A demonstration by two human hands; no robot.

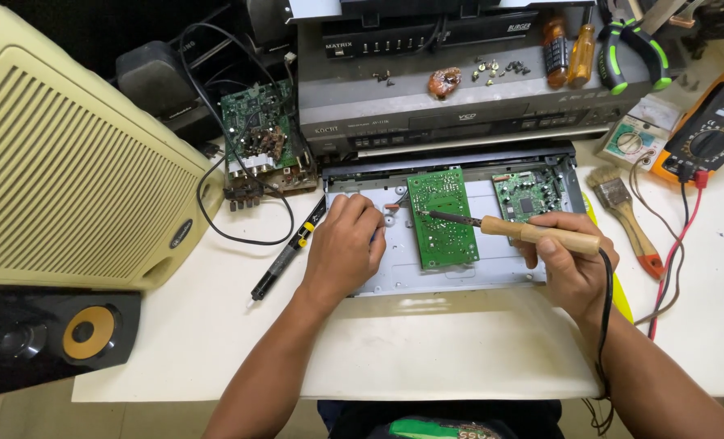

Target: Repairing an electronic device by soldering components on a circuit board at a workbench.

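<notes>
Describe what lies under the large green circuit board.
The green circuit board lies on the bare metal chassis tray, with the soldering iron tip touching its left edge. Whatever sits directly beneath the board is covered.

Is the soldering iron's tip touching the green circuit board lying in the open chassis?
Cannot tell. In the head view the soldering iron tip lies over the green circuit board edge, but from above no contact or gap shows.

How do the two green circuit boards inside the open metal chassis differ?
The long green board is a tall rectangle at the middle of the chassis; the small green board is squarer and sits in the far right corner. The soldering iron in the right hand has its tip at the long board's edge; the small board is untouched. Both lie flat. The left hand rests beside the long board.
</notes>
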